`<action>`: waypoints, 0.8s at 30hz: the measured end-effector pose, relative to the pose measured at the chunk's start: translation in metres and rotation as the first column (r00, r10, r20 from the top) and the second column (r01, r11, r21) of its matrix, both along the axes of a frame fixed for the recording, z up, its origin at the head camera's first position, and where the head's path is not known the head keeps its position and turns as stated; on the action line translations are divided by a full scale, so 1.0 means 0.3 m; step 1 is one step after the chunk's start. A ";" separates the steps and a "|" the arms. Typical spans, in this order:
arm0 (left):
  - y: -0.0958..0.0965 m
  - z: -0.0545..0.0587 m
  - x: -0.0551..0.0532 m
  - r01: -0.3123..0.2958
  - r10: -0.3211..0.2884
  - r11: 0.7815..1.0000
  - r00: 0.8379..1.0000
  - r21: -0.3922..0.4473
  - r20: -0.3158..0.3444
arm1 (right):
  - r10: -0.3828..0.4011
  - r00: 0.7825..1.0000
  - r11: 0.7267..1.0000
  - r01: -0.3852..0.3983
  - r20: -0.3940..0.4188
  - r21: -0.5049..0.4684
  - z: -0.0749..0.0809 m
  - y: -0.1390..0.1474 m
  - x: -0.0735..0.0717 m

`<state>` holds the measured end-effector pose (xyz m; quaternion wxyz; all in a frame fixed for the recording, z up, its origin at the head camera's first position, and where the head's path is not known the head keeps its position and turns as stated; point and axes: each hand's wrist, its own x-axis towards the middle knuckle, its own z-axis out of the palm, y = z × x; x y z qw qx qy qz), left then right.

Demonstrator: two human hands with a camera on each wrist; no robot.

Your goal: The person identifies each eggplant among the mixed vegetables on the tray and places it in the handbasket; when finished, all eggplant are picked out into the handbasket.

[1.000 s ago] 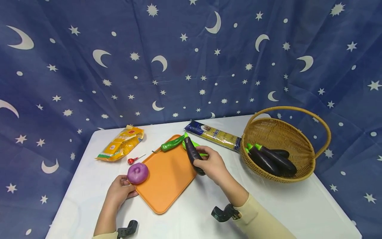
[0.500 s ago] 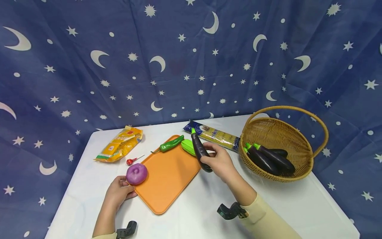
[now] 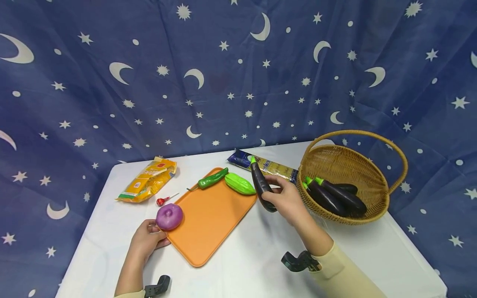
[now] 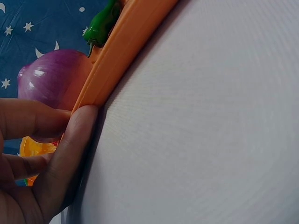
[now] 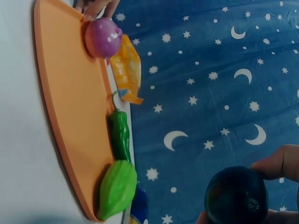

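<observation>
My right hand (image 3: pixel 287 199) grips a dark purple eggplant (image 3: pixel 261 186) with a green stem, held over the table just right of the tray; its rounded end (image 5: pixel 237 196) faces the right wrist view. With thumb and fingers, my left hand (image 3: pixel 147 239) pinches the left edge of the orange tray (image 3: pixel 208 219). A purple onion (image 3: pixel 169 216) sits on the tray close to those fingers. Along the tray's far edge lie a green chili pepper (image 3: pixel 213 179) and a light green ridged vegetable (image 3: pixel 239 184).
On the right stands a wicker basket (image 3: pixel 346 165) with several eggplants (image 3: pixel 337 198) inside. A pasta packet (image 3: pixel 277 169) lies left of it, partly behind the held eggplant. Back left are a yellow-orange bag (image 3: pixel 148 180) and a red lollipop (image 3: pixel 161 201).
My right hand has carried the eggplant rightward, away from over the tray toward the basket, uncovering the light green vegetable. The left hand stays at the tray's edge.
</observation>
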<state>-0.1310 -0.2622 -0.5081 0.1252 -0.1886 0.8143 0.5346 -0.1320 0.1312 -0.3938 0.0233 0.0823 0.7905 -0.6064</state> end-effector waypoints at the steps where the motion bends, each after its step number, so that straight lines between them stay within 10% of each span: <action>1: 0.000 0.001 0.001 -0.001 0.001 1.000 1.000 0.000 0.001 | -0.001 1.000 1.000 0.001 -0.002 0.002 0.002 0.006 0.001; 24: -0.003 -0.005 -0.002 0.002 -0.002 1.000 1.000 -0.022 -0.001 | -0.066 0.997 0.991 0.062 0.032 0.115 0.033 0.156 0.029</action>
